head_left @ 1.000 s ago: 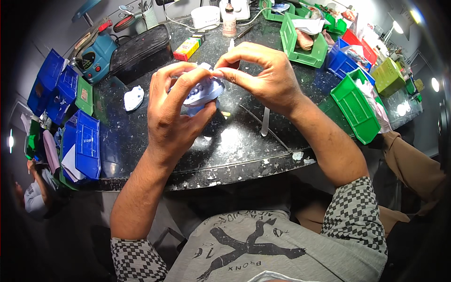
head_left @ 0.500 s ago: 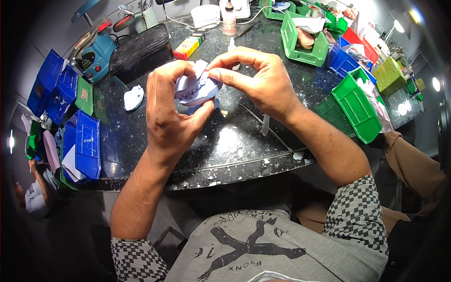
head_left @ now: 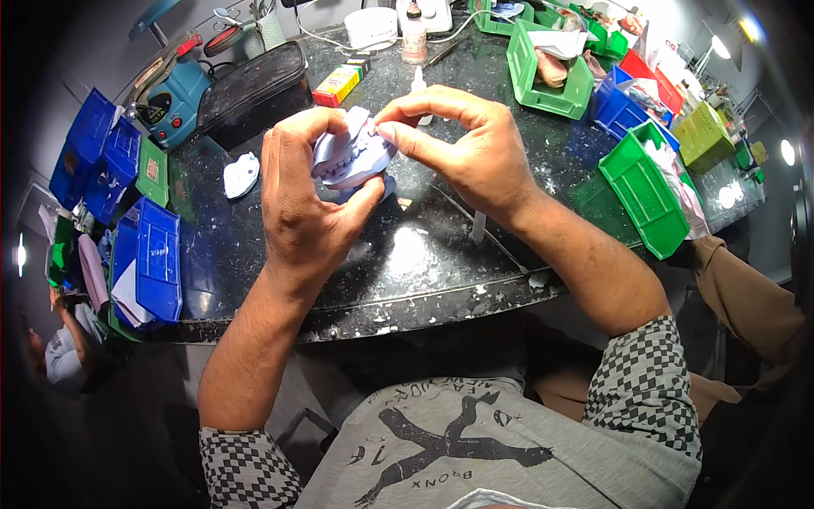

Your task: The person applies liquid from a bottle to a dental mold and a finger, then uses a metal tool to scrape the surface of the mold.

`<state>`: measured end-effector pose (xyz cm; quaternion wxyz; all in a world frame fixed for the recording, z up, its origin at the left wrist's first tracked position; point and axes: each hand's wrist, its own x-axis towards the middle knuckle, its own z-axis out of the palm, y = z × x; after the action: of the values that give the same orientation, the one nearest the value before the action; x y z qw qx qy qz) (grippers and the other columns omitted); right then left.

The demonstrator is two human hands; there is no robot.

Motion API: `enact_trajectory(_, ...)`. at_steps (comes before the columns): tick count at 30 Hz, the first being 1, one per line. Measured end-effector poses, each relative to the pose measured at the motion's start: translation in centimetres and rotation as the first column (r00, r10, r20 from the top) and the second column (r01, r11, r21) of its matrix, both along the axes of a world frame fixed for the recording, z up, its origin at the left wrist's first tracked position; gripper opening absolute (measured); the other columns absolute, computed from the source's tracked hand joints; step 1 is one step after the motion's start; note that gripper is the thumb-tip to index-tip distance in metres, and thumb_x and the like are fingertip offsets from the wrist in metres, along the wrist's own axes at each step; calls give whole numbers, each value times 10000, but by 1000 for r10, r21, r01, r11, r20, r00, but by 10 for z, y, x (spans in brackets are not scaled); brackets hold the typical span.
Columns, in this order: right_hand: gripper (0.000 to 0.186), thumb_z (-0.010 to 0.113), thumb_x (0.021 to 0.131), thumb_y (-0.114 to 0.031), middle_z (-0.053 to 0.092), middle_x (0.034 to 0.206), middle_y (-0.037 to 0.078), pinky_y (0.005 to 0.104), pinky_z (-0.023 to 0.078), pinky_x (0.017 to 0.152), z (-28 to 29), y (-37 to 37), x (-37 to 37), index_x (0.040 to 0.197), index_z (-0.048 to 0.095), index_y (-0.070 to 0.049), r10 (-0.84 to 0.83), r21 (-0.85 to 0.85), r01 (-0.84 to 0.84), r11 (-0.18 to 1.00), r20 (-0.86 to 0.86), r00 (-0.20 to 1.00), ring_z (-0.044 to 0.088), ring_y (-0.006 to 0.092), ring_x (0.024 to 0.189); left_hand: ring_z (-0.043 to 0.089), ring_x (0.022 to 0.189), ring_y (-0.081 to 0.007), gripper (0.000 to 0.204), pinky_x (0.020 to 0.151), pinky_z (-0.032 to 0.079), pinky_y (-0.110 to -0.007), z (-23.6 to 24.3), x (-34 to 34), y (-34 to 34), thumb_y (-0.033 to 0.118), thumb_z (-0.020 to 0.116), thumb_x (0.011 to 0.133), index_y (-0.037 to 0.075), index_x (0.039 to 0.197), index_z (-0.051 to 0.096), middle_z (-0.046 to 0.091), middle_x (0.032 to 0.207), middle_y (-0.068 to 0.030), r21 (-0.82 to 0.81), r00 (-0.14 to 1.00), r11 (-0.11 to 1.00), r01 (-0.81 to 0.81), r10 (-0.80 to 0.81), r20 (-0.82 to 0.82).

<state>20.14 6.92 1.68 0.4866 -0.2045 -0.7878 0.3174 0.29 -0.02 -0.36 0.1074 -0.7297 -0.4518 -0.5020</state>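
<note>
Over the bench I hold a pair of pale blue-grey dental casts, their tooth rows facing each other. My left hand is closed round them, fingers on top and thumb underneath. At the right side of the casts, the thumb and forefinger of my right hand are pinched close to the teeth. Whatever lies between those two fingertips is too small to make out. Part of another pale blue piece shows below the casts, mostly hidden by my left hand. A separate pale cast lies to the left on the bench.
On the black speckled bench are a black case, a yellow-red box, a dropper bottle and a thin tool. Blue bins stand left, green bins right. Other people are at both sides.
The casts have tilted slightly and shifted a little left in my left hand, so the teeth show more. My right fingertips stay at their right side.
</note>
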Motion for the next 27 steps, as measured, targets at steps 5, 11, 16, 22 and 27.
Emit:
enact_trajectory(5, 157, 790, 938, -96, 772, 1010, 65, 279, 545, 890, -4, 1, -2, 1066, 801, -6, -12, -120, 12, 993, -1, 1000, 695, 116, 951, 649, 1148, -253, 601, 1025, 547, -398, 1, 0, -1, -25, 828, 680, 33, 1216, 564, 625, 1210, -127, -4, 999, 1000, -13, 13, -30)
enact_trajectory(11, 174, 822, 887, -154, 807, 972, 107, 308, 577, 866, -9, 1, -4, 1009, 827, -30, -19, -132, 10, 991, -66, 998, 759, 158, 916, 675, 1105, -261, 565, 995, 556, -393, 1, 2, -2, -25, 837, 677, 30, 1180, 584, 658, 1179, -134, 31, 998, 999, -35, 36, -54)
enact_trajectory(16, 164, 824, 882, -140, 807, 967, 103, 303, 575, 864, -12, 2, -6, 1000, 825, -26, -21, -103, 13, 995, -73, 997, 757, 159, 911, 634, 1001, -319, 573, 885, 520, -418, -1, 2, -1, 11, 853, 661, 33, 1174, 598, 645, 1097, -117, 69, 1000, 998, 4, -2, -18)
enact_trajectory(22, 159, 831, 874, -130, 797, 965, 103, 305, 574, 865, -14, 3, -6, 992, 822, -23, -27, -97, 19, 995, -74, 997, 752, 161, 923, 693, 1108, -269, 567, 989, 565, -378, 1, 3, -5, -20, 857, 689, 23, 1192, 598, 680, 1196, -144, 31, 994, 998, -55, 57, -92)
enact_trajectory(27, 169, 829, 879, -134, 790, 984, 113, 307, 573, 874, -18, 5, -7, 1009, 820, -28, -29, 116, 37, 992, -71, 997, 748, 169, 956, 650, 991, -308, 583, 854, 542, -398, 0, 0, 3, -15, 855, 663, 26, 1188, 605, 650, 1102, -119, 104, 999, 994, -15, 19, -37)
